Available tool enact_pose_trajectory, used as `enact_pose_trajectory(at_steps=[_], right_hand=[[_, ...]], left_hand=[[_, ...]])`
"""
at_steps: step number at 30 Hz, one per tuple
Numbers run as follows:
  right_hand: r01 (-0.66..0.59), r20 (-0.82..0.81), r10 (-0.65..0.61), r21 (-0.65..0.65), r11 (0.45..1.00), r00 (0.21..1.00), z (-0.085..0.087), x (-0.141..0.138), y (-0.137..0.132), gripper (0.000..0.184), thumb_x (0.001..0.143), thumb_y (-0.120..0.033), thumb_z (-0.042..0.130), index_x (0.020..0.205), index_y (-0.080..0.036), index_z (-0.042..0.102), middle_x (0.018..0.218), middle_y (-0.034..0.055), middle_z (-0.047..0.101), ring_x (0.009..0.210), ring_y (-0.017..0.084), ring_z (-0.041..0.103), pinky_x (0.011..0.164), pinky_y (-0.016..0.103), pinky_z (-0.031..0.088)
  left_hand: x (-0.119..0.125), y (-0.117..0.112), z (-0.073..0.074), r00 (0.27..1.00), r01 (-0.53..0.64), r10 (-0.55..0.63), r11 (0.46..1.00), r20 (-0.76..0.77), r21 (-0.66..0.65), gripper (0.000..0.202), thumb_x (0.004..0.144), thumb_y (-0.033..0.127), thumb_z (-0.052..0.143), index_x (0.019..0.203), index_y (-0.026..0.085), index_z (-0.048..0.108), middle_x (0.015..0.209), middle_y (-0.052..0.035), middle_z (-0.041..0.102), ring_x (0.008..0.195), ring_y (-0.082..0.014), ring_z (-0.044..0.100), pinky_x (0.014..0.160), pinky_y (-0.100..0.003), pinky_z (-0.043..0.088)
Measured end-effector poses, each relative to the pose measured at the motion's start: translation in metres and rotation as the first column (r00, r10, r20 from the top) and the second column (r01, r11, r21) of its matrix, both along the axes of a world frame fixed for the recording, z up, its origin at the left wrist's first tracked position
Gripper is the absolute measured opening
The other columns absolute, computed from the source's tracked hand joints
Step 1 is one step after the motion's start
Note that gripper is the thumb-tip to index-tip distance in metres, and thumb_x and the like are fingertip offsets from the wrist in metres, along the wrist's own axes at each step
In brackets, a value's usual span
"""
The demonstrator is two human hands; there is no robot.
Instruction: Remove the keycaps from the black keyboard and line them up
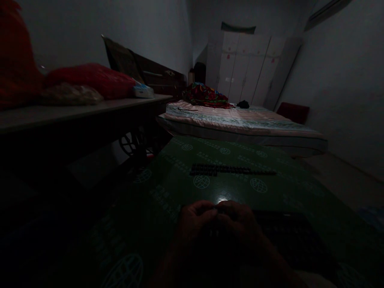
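Observation:
Close together at the near side of the green table, my left hand (196, 216) and my right hand (237, 218) are both closed, fingertips and thumbs pinched around something small and dark that I cannot make out in the dim light. Under and to the right of my right hand lies a dark keyboard-like panel (288, 230), partly covered by my hands and forearm. Farther out on the table, small dark keycap-like pieces (222, 169) are lined up in rows, apart from my hands.
A green covering with pale globe prints spans the table (168, 192). To the left, a sewing-machine-style bench (120, 108) carries a red bag (90, 80) and a small box (144, 91). Beyond the table stand a bed (240, 120) and a pale wardrobe (243, 68).

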State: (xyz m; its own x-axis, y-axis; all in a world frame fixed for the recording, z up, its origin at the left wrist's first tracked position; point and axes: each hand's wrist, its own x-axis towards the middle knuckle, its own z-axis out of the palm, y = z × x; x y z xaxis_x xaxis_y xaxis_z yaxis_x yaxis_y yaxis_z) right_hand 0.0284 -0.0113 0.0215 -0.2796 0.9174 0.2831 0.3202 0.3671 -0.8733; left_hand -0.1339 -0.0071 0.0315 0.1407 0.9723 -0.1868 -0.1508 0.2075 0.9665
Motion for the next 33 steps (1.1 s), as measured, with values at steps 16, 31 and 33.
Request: enact_pose_trajectory(at_steps=[16,31,33], right_hand=[[0.014,0.098,-0.022,0.084,0.996,0.995,-0.001,0.000,0.002,0.018,0.075,-0.025,0.058,0.089,-0.019,0.067,0.077,0.0012,0.068,0.065,0.012,0.060,0.059,0.020,0.045],[0.222,0.331,-0.210,0.004,0.975,0.920,0.004,0.029,0.097,0.025,0.073,-0.030,0.054,0.089,-0.016,0.068,0.053,-0.0027,0.057,0.044,0.009,0.049,0.046,0.020,0.038],[0.263,0.369,-0.240,-0.015,0.965,0.898,-0.005,0.033,0.118,0.028,0.074,-0.029,0.053,0.093,-0.015,0.067,0.055,-0.0017,0.059,0.045,0.010,0.052,0.047,0.020,0.039]], left_hand=[[-0.002,0.002,-0.006,0.999,-0.021,0.022,0.998,-0.025,0.060,0.026,0.058,0.028,0.071,0.078,0.015,0.065,0.074,-0.0033,0.068,0.070,-0.0184,0.063,0.064,-0.026,0.048],[-0.018,0.014,-0.004,0.863,-0.418,0.457,0.886,-0.218,0.201,0.031,0.061,0.038,0.063,0.083,0.015,0.063,0.081,-0.0071,0.070,0.081,-0.0230,0.063,0.074,-0.031,0.047],[-0.024,0.017,-0.007,0.829,-0.456,0.502,0.862,-0.246,0.222,0.030,0.063,0.038,0.061,0.083,0.015,0.063,0.084,-0.0080,0.069,0.084,-0.0232,0.063,0.076,-0.031,0.047]])
